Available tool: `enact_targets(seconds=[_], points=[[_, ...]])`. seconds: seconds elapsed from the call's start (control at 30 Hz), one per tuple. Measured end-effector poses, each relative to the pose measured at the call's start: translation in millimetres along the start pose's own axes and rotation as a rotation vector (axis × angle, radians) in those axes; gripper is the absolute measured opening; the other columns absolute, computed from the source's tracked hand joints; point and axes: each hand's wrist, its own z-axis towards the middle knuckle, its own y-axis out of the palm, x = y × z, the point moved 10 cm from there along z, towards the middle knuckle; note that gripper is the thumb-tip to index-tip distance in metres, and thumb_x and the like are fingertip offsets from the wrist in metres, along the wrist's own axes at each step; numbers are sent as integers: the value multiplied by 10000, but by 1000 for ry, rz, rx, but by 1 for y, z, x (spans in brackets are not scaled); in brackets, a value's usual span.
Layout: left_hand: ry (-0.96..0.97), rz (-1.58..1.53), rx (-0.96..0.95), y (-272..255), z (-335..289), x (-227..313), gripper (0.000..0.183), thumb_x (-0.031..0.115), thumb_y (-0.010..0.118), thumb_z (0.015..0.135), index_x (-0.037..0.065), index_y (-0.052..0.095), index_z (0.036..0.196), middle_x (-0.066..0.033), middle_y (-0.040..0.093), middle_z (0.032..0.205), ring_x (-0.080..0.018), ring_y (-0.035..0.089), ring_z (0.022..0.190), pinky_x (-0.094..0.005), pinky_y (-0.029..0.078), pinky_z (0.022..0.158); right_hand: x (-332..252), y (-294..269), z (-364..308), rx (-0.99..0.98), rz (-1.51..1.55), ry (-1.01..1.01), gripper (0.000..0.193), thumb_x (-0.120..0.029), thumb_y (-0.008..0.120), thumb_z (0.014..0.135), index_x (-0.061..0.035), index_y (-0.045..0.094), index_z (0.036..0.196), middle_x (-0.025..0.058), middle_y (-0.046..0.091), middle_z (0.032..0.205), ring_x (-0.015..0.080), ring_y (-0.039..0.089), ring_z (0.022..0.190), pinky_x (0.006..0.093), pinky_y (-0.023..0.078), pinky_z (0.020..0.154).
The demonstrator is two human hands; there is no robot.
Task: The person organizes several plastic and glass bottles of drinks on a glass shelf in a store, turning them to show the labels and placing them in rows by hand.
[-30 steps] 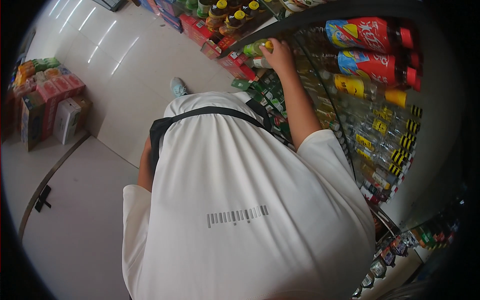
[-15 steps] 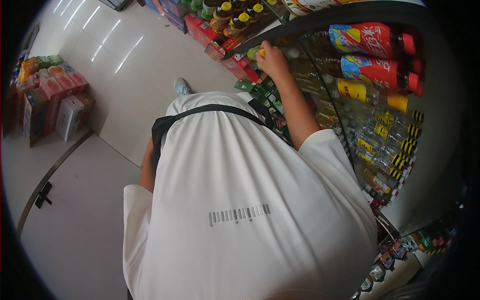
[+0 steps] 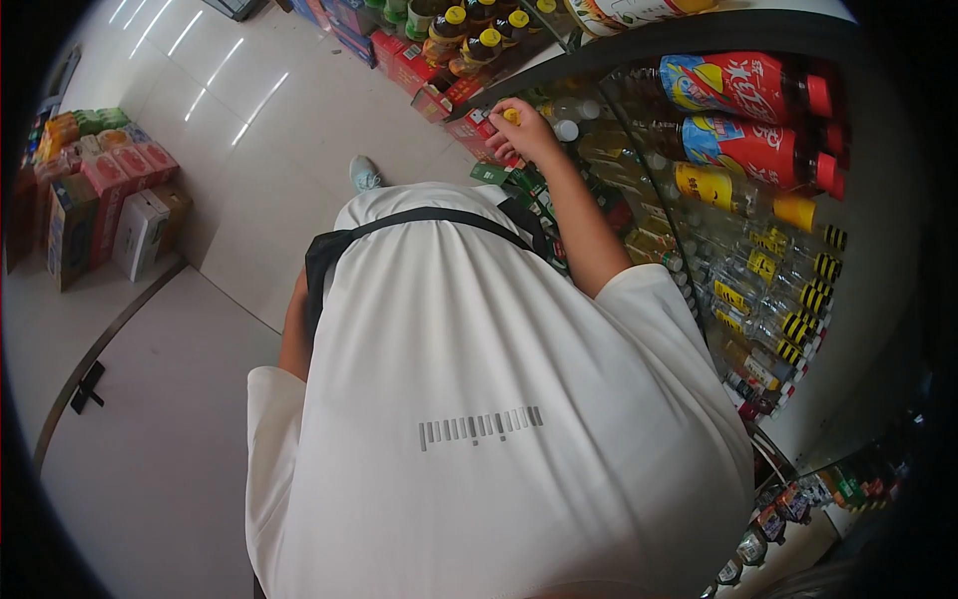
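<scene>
My right hand [image 3: 527, 136] reaches out to the shelf edge. Its fingers curl round a bottle with a yellow cap [image 3: 512, 116], and the cap shows between thumb and forefinger. The bottle's body is hidden below the hand. Just right of the hand, a clear bottle with a white cap [image 3: 566, 131] lies on the shelf. Green cartons [image 3: 526, 185] are beneath my wrist. Only a strip of my left forearm [image 3: 295, 324] shows beside my white shirt; the left hand is hidden.
Large red-labelled bottles [image 3: 733, 85] and yellow-labelled clear bottles [image 3: 763, 265] lie in rows at right. Dark bottles with yellow caps [image 3: 479, 45] stand beyond my hand, above red boxes [image 3: 404, 65]. Stacked cartons [image 3: 115, 200] stand at left, near a grey panel [image 3: 170, 399].
My right hand has drawn back slightly to the left and nearer, and the yellow cap has moved with it. The bottle's green body is now out of sight. A white-capped bottle has come into sight.
</scene>
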Motion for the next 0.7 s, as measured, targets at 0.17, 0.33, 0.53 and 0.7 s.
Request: enact_targets(seconds=[0.17, 0.33, 0.53, 0.7], points=[[7, -4, -4, 1, -1, 7, 393, 329, 604, 1018, -9, 642, 1215, -132, 718, 1074, -253, 681, 923, -396, 559, 837, 1, 4, -5, -3, 187, 127, 285, -370, 694, 1009, -138, 568, 1115, 98, 740, 772, 165, 680, 534, 279, 537, 499], [18, -9, -10, 1, -2, 19, 386, 324, 604, 1020, -7, 643, 1214, -131, 718, 1072, -252, 681, 921, -395, 559, 836, 8, 8, -9, -13, 194, 145, 286, -409, 674, 1019, -148, 578, 1084, 59, 699, 696, 158, 674, 534, 274, 543, 507], [73, -39, -4, -2, -4, 50, 376, 317, 603, 1021, -4, 643, 1213, -129, 718, 1069, -250, 681, 919, -393, 559, 835, 10, 7, -8, 58, 75, 98, 259, -400, 611, 1051, -148, 588, 1107, 2, 589, 604, 131, 614, 482, 268, 461, 445], [205, 440, 86, -7, -11, 132, 272, 228, 608, 1035, 27, 638, 1216, -107, 708, 1066, -222, 668, 926, -357, 553, 859, -7, 20, -31, -3, 133, 98, 277, -380, 626, 1044, -115, 608, 1121, -14, 547, 594, 102, 582, 468, 261, 443, 442]])
